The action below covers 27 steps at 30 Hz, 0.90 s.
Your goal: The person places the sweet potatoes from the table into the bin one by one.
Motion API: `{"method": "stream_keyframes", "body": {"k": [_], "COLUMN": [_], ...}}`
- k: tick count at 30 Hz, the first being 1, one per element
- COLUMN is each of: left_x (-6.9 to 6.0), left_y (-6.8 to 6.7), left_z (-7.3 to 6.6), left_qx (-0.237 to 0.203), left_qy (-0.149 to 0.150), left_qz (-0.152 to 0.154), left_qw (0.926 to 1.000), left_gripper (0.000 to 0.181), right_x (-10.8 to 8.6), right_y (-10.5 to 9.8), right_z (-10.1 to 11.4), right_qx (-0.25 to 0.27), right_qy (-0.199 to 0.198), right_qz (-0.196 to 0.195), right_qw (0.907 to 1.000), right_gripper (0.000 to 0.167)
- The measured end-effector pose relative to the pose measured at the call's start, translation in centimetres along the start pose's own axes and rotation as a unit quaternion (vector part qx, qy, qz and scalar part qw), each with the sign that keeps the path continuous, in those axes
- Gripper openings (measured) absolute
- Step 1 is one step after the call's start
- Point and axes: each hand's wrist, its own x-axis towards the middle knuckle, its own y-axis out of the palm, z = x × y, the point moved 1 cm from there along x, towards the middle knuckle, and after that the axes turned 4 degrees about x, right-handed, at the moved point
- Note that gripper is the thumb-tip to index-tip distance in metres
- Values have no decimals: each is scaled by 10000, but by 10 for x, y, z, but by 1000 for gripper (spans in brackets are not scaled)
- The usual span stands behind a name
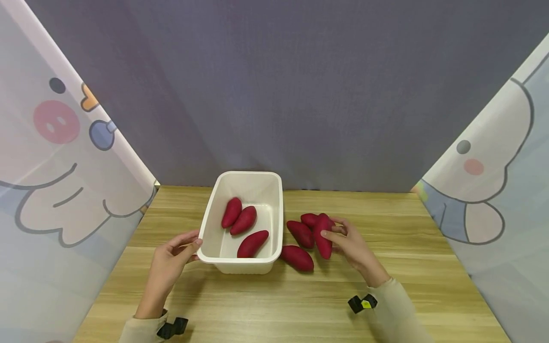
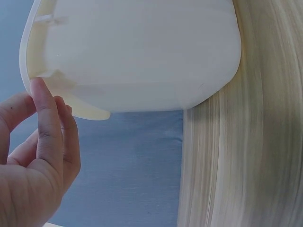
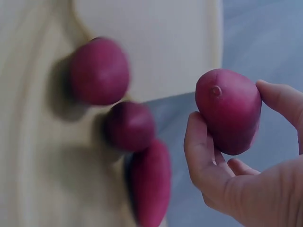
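Note:
A white plastic bin (image 1: pixel 278 224) stands on the table with three dark red sweet potatoes inside, one of them a sweet potato (image 1: pixel 252 244) near its front. My left hand (image 1: pixel 171 259) pinches the bin's left rim near the front corner; the left wrist view shows fingertips (image 2: pixel 41 90) at the rim. To the right of the bin, my right hand (image 1: pixel 351 245) holds another sweet potato (image 1: pixel 322 237) between thumb and fingers, raised above the table in the right wrist view. Beside it lie three more: one sweet potato (image 1: pixel 297 258) by the bin's wall, another (image 1: pixel 300 234) behind it, and a partly hidden one (image 1: pixel 309 219).
The wooden table (image 1: pixel 317 305) ends at a grey-blue backdrop (image 1: pixel 291 95). Cartoon-printed curtains (image 1: pixel 98 200) flank it left and right. A dark band device sits on each sleeve cuff (image 1: pixel 388 295).

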Motion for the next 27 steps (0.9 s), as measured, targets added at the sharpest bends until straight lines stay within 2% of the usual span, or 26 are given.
{"method": "stream_keyframes", "body": {"k": [10,18,22,27], "left_x": [0,1,2,2], "left_y": [-1,-2,-1,0], "left_z": [1,3,4,6], "left_qx": [-79,-67,-2,96], "left_qy": [-26,59,94,117], "left_qz": [-57,-60,-60,-29], "left_qw": [9999,9999,9999,9999], "left_gripper": [39,39,38,38], "right_x": [25,56,77,103], "right_y": [37,97,132,171], "right_z": [61,113,125,123], "right_qx": [317,643,770,641], "right_qy": [-443,-640,-621,-429], "right_qz": [375,614,656,567], "right_qw": [9978,9940,9929,9954], "right_gripper": [67,69,69,70]}}
